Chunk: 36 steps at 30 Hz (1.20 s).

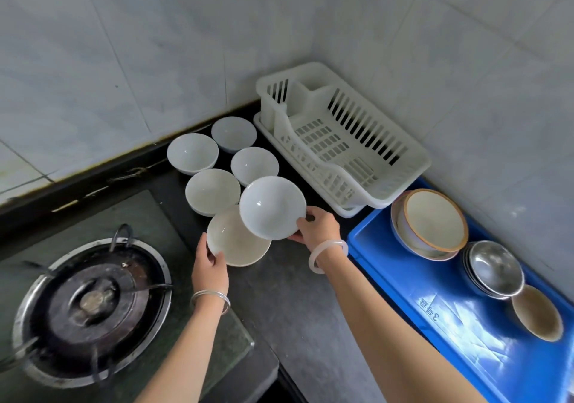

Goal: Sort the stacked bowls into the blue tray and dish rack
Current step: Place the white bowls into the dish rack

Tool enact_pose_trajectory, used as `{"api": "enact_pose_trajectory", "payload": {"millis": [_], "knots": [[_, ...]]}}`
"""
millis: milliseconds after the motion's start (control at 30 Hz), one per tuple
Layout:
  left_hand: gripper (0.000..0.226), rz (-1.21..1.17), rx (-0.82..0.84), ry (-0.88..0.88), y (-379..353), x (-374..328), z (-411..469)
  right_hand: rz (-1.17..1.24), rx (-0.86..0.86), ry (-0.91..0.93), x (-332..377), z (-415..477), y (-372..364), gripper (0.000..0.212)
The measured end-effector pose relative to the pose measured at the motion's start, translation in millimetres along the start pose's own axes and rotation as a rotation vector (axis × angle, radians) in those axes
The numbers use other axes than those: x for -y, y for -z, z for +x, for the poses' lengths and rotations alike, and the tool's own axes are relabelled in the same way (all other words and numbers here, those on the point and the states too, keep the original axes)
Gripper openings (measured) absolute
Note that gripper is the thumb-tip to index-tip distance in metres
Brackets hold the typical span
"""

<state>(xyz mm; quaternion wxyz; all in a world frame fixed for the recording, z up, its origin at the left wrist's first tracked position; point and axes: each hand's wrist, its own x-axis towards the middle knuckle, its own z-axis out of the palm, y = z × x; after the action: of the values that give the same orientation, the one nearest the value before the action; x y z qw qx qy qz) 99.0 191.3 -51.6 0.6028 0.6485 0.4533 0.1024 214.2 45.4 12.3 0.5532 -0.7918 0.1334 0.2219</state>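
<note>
Head view: I see a dark counter (295,297), tiled corner, gas burner (93,303) left of the dish rack (310,70).
White bowls (192,153): six, left of the rack; four stand free.
Left hand (211,267): grips one.
Right hand (318,225): grips another, tilted.
Blue tray (403,278): one, beside the rack.

Burner (90,306) lower left of frame. Bowls (192,153) at centre on counter (295,309). Dish rack (366,123) right of bowls, in wall corner. Tray (388,263) lower right, bowl stacks (431,222) in it.
</note>
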Motion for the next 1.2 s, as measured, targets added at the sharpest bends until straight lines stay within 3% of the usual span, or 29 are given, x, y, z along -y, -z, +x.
{"api": "enact_pose_trajectory", "payload": {"millis": [300,733,900,1033,1200], "knots": [[0.036,-0.317,0.060,0.094,8,1,16,-0.408,0.050,0.015,12,-14,-35,0.020],[0.033,-0.186,0.123,0.085,16,4,25,-0.543,0.039,-0.039,3,-7,-50,0.012],[0.034,-0.246,0.141,0.101,17,0,25,-0.520,0.071,-0.051,0,-3,-47,0.011],[0.035,-0.339,0.180,0.167,18,-6,24,-0.147,0.230,-0.282,-5,-2,-45,0.035],[0.033,-0.379,0.158,0.234,17,-11,21,0.003,0.248,-0.269,-12,-1,-45,0.037]]}}
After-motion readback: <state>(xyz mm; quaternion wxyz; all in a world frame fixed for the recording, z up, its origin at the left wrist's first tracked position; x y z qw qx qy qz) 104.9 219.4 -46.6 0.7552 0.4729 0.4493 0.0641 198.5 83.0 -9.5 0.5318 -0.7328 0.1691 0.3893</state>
